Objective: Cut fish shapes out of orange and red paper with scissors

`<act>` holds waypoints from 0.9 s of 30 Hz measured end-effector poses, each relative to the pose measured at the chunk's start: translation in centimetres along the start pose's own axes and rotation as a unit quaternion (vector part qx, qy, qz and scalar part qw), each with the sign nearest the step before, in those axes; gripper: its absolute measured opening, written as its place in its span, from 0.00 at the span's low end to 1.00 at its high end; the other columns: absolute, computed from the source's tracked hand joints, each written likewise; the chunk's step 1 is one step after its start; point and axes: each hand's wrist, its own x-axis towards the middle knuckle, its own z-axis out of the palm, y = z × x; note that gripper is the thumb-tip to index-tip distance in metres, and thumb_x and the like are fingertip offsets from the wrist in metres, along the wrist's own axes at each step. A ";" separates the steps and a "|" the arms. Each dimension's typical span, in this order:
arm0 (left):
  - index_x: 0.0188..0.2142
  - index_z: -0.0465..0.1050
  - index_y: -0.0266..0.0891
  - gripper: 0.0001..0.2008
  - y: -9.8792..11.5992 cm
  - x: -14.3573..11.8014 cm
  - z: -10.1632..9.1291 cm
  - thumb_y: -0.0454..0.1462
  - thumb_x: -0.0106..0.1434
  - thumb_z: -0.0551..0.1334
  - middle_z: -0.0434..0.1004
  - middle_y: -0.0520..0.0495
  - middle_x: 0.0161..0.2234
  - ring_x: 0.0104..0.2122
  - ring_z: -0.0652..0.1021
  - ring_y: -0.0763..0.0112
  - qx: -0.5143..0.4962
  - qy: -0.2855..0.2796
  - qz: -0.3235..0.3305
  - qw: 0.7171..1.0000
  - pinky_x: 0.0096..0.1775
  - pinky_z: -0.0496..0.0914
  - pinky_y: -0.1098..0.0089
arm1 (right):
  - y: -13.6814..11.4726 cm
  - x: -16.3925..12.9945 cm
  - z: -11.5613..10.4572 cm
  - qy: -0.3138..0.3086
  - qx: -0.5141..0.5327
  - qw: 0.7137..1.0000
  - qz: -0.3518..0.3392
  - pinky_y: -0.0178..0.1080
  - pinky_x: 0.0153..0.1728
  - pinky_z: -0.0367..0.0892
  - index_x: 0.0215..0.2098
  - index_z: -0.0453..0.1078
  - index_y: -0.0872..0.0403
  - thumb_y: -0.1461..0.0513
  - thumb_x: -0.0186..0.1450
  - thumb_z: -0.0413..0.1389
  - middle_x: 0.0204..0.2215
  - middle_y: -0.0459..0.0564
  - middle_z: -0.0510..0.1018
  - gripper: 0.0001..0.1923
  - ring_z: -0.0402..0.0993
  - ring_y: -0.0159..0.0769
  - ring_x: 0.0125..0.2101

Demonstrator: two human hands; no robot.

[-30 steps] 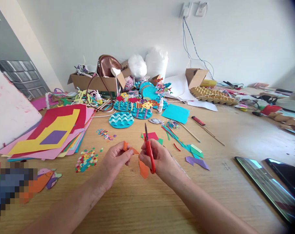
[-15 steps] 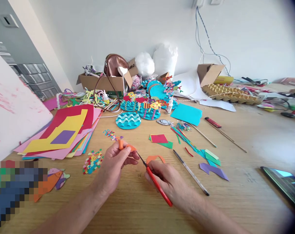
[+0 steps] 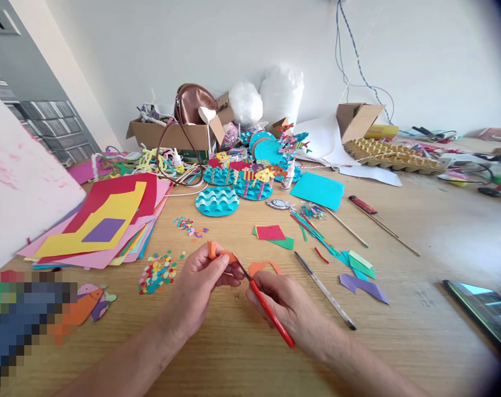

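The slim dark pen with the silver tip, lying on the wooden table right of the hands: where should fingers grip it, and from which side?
Probably pinch the slim dark pen mid-barrel from above. It lies flat and diagonal with bare wooden table along both sides; the right hand is nearest.

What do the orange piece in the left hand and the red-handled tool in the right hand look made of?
Orange piece: likely matte craft paper or thin foam; it curls and folds between the left hand's fingers. Scissors: handles look like glossy red plastic, blades dark and thin, probably metal, held in the right hand.
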 end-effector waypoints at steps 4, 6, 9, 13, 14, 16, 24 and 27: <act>0.26 0.69 0.36 0.06 0.3 -0.1 0.0 0.38 0.55 0.61 0.75 0.51 0.24 0.25 0.76 0.73 0.030 0.005 0.015 0.999 0.29 0.72 0.73 | 0.0 -0.2 -0.3 0.007 0.049 0.999 0.012 0.32 0.19 0.48 0.19 0.52 0.53 0.57 0.62 0.44 0.16 0.40 0.56 0.15 0.52 0.28 0.19; 0.27 0.69 0.36 0.06 0.3 -0.1 0.0 0.37 0.57 0.59 0.75 0.52 0.25 0.25 0.76 0.74 0.055 -0.001 0.025 0.998 0.29 0.72 0.73 | 0.0 -0.2 -0.5 0.021 0.085 0.996 0.020 0.32 0.19 0.50 0.20 0.53 0.53 0.56 0.62 0.43 0.16 0.41 0.57 0.15 0.54 0.28 0.19; 0.27 0.68 0.37 0.06 0.4 -0.1 -0.1 0.37 0.57 0.58 0.74 0.52 0.24 0.25 0.75 0.74 0.094 -0.020 0.038 0.995 0.27 0.71 0.74 | 0.1 -0.1 -0.7 0.030 0.109 0.994 0.015 0.32 0.20 0.51 0.20 0.54 0.53 0.56 0.62 0.44 0.16 0.41 0.58 0.14 0.56 0.28 0.19; 0.26 0.66 0.37 0.06 0.6 0.0 -0.3 0.37 0.57 0.59 0.73 0.53 0.23 0.24 0.73 0.75 0.136 -0.049 0.029 0.989 0.26 0.69 0.75 | 0.4 0.1 -0.9 0.055 0.123 0.991 -0.002 0.32 0.21 0.52 0.22 0.57 0.53 0.57 0.59 0.50 0.19 0.41 0.61 0.12 0.56 0.28 0.21; 0.26 0.66 0.37 0.06 0.6 0.0 -0.4 0.37 0.57 0.59 0.72 0.53 0.22 0.23 0.73 0.76 0.146 -0.064 0.019 0.987 0.26 0.69 0.75 | 0.4 0.1 -1.0 0.067 0.143 0.987 -0.001 0.32 0.21 0.53 0.24 0.57 0.54 0.57 0.58 0.52 0.20 0.41 0.62 0.11 0.57 0.28 0.21; 0.26 0.66 0.37 0.07 0.6 0.0 -0.4 0.38 0.56 0.60 0.71 0.53 0.21 0.21 0.72 0.76 0.166 -0.103 -0.002 0.981 0.25 0.68 0.75 | 0.3 0.1 -1.1 0.081 0.196 0.977 -0.001 0.31 0.21 0.53 0.27 0.59 0.54 0.57 0.55 0.56 0.21 0.41 0.63 0.11 0.57 0.27 0.22; 0.25 0.65 0.36 0.08 0.2 -0.1 0.0 0.39 0.55 0.61 0.69 0.54 0.19 0.20 0.69 0.78 0.186 -0.182 -0.041 0.965 0.24 0.66 0.75 | -0.3 0.1 -0.6 0.049 0.342 0.938 0.023 0.29 0.18 0.52 0.27 0.58 0.54 0.64 0.49 0.61 0.21 0.38 0.65 0.14 0.57 0.24 0.19; 0.27 0.67 0.35 0.08 0.2 -0.3 0.0 0.39 0.56 0.60 0.70 0.53 0.21 0.22 0.70 0.77 0.173 -0.175 -0.040 0.968 0.25 0.66 0.75 | -0.2 0.2 -0.5 0.059 0.346 0.936 0.026 0.29 0.17 0.52 0.27 0.58 0.54 0.65 0.49 0.61 0.20 0.37 0.64 0.13 0.55 0.23 0.18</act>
